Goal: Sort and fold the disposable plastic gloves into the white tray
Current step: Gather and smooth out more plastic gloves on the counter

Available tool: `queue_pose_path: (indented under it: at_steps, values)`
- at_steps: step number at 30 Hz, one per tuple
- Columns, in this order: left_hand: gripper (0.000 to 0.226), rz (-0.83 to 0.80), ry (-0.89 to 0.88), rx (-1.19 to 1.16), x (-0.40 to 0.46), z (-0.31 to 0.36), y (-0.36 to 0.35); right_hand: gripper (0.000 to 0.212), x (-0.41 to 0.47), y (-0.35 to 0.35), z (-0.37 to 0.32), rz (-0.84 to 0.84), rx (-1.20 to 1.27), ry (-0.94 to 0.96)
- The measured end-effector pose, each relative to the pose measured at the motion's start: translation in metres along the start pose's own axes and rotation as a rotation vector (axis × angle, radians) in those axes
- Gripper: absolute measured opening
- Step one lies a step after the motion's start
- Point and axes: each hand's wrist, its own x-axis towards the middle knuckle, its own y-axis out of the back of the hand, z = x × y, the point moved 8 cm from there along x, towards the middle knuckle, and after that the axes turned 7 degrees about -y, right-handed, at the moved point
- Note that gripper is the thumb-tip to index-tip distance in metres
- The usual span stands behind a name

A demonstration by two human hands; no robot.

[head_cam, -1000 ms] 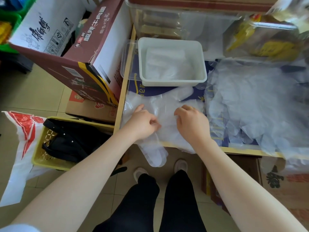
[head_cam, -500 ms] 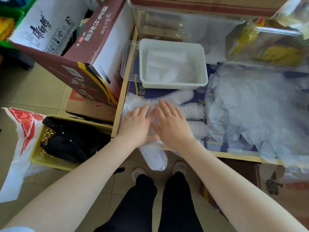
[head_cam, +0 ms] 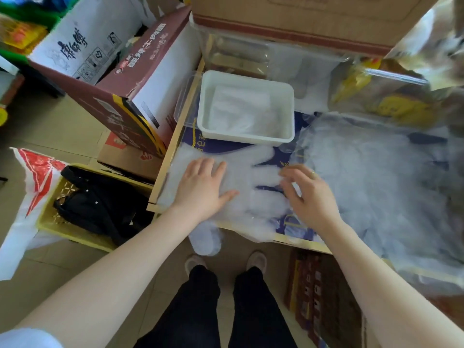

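You stand at a wood-edged counter [head_cam: 160,182] over a tiled floor [head_cam: 62,131], cardboard boxes [head_cam: 130,79] crowding its left side. A translucent glove [head_cam: 248,179] lies flat near the front edge, fingers pointing right. Your left hand [head_cam: 203,187] presses it, fingers spread; your right hand [head_cam: 308,194], blurred, seems loosely spread over the glove's fingertips. The white tray [head_cam: 247,139] behind holds folded gloves [head_cam: 241,109]; a loose pile [head_cam: 376,187] sits right.

A maroon carton [head_cam: 130,79] leans at the table's [head_cam: 175,136] left edge, above a yellow basket [head_cam: 50,222] holding a black bag [head_cam: 100,204] (a red-and-white plastic bag [head_cam: 27,187] beside it), with a brown box [head_cam: 301,18] behind.
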Motion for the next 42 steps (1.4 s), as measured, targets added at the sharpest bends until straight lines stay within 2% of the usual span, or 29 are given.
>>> queue_pose_path:
  at_steps: [2, 3, 6, 8, 10, 14, 17, 20, 23, 25, 27, 29, 31, 34, 37, 39, 42]
  values:
    - [0.063, 0.161, -0.114, -0.068, 0.003, 0.030, 0.015, 0.027, -0.001, 0.031, 0.047, 0.171, 0.116, -0.265]
    - [0.059, 0.180, -0.137, -0.133, 0.006, 0.043, 0.018, 0.032, -0.004, 0.042, 0.075, 0.205, 0.085, -0.412]
    - [0.051, 0.201, -0.125, -0.371, 0.014, 0.078, 0.023, 0.064, -0.018, 0.066, 0.149, 0.100, -0.185, -0.794]
    - [0.048, 0.295, -0.149, -0.526, 0.016, 0.100, 0.030, 0.077, -0.030, 0.074, 0.179, -0.003, -0.283, -0.907]
    - [0.039, 0.322, -0.158, -0.609, 0.019, 0.117, 0.029, 0.073, -0.034, 0.080, 0.196, -0.036, -0.317, -0.893]
    - [0.032, 0.242, -0.148, -0.639, 0.032, 0.142, 0.021, 0.025, -0.026, 0.088, 0.201, 0.014, -0.325, -0.719]
    - [0.028, 0.165, -0.147, -0.639, 0.041, 0.160, 0.019, 0.021, -0.022, 0.102, 0.197, 0.114, -0.116, -0.666]
    - [0.028, 0.172, -0.118, -0.758, 0.053, 0.176, 0.032, 0.017, -0.018, 0.128, 0.173, 0.246, 0.159, -0.552]
    - [0.052, 0.149, -0.096, -0.877, 0.068, 0.196, 0.046, 0.021, -0.015, 0.152, 0.133, 0.275, 0.337, -0.381]
    - [0.070, 0.098, -0.111, -0.966, 0.079, 0.212, 0.053, 0.024, -0.014, 0.164, 0.109, 0.222, 0.537, -0.295]
    - [0.084, 0.077, -0.144, -1.069, 0.087, 0.224, 0.061, 0.015, -0.014, 0.176, 0.088, 0.122, 0.859, -0.207]
    - [0.089, 0.078, -0.186, -1.163, 0.091, 0.231, 0.072, 0.007, -0.015, 0.185, 0.074, -0.018, 1.192, -0.147]
    - [0.090, 0.083, -0.209, -1.249, 0.092, 0.230, 0.084, 0.010, -0.016, 0.190, 0.065, -0.159, 1.366, -0.129]
    - [0.079, -0.005, -0.160, -1.450, 0.094, 0.225, 0.088, 0.010, -0.014, 0.186, 0.072, -0.186, 1.439, -0.207]
    - [0.036, 0.028, -0.020, -1.521, 0.091, 0.216, 0.077, 0.024, -0.015, 0.176, 0.093, -0.094, 1.450, -0.362]
    - [0.009, 0.122, 0.064, -1.441, 0.088, 0.206, 0.071, 0.028, -0.023, 0.166, 0.116, -0.012, 1.274, -0.520]
    - [0.014, 0.254, 0.131, -1.378, 0.085, 0.190, 0.067, 0.033, -0.042, 0.156, 0.151, 0.108, 1.020, -0.748]
